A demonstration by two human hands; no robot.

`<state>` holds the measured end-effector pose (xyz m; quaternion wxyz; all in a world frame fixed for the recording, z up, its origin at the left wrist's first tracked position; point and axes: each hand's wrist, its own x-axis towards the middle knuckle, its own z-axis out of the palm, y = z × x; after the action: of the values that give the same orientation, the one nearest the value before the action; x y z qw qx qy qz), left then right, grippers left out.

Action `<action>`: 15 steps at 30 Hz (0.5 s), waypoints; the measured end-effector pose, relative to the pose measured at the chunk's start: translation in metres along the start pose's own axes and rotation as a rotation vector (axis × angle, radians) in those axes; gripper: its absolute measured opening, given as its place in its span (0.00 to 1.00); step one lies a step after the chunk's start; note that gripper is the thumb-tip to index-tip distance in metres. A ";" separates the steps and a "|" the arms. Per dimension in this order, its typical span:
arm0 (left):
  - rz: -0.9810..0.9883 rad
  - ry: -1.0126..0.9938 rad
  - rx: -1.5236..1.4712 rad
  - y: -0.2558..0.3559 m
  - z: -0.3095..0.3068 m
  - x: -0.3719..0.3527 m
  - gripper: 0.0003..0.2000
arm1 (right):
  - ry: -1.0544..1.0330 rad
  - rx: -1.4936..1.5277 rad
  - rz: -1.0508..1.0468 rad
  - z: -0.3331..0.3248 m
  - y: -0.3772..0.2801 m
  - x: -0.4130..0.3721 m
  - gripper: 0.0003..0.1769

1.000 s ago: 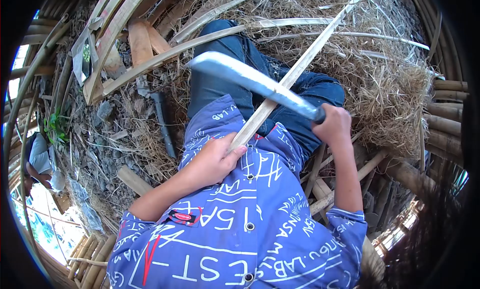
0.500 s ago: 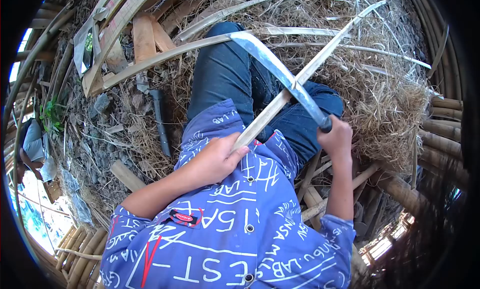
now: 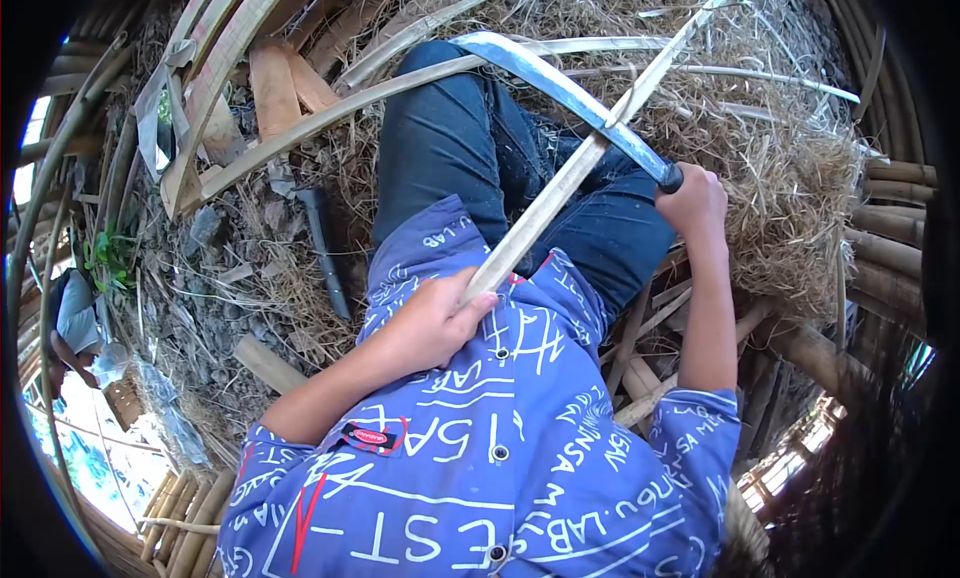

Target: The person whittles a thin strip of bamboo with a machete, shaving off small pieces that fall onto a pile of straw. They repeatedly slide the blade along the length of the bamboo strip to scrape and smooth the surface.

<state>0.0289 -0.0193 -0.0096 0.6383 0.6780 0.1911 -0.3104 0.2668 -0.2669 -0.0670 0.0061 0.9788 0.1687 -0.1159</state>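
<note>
My left hand (image 3: 447, 321) is closed around the near end of a pale bamboo strip (image 3: 545, 215), held against my belly. The strip slants up and away to the right across my lap. My right hand (image 3: 692, 202) grips the dark handle of a long, curved machete (image 3: 545, 79). Its blade lies across the strip, touching it a little beyond the middle, and its tip points to the upper left, above my knee. A small raised sliver shows on the strip by the blade.
A second knife (image 3: 322, 253) with a dark handle lies on the ground at my left. Long bamboo strips (image 3: 330, 115) arc across the ground ahead. Curly shavings (image 3: 775, 198) heap up at the right, beside stacked bamboo poles (image 3: 890, 243). A short wood piece (image 3: 268, 364) lies near my left elbow.
My right hand has pushed the machete forward and right, so the blade crosses the strip farther from my left hand. My left hand keeps its hold in nearly the same place.
</note>
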 end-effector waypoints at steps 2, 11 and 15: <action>0.035 0.032 -0.009 0.000 0.000 0.001 0.10 | 0.041 -0.045 0.008 -0.004 -0.007 -0.009 0.12; 0.037 0.036 0.069 -0.002 0.001 -0.001 0.11 | -0.052 0.161 -0.327 0.005 -0.058 -0.060 0.12; -0.064 0.010 0.011 -0.006 -0.001 -0.010 0.11 | -0.046 0.123 0.112 0.017 0.018 0.008 0.14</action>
<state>0.0173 -0.0163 -0.0075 0.6234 0.6766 0.2141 -0.3283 0.2758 -0.2822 -0.0857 -0.0439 0.9823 0.1059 -0.1479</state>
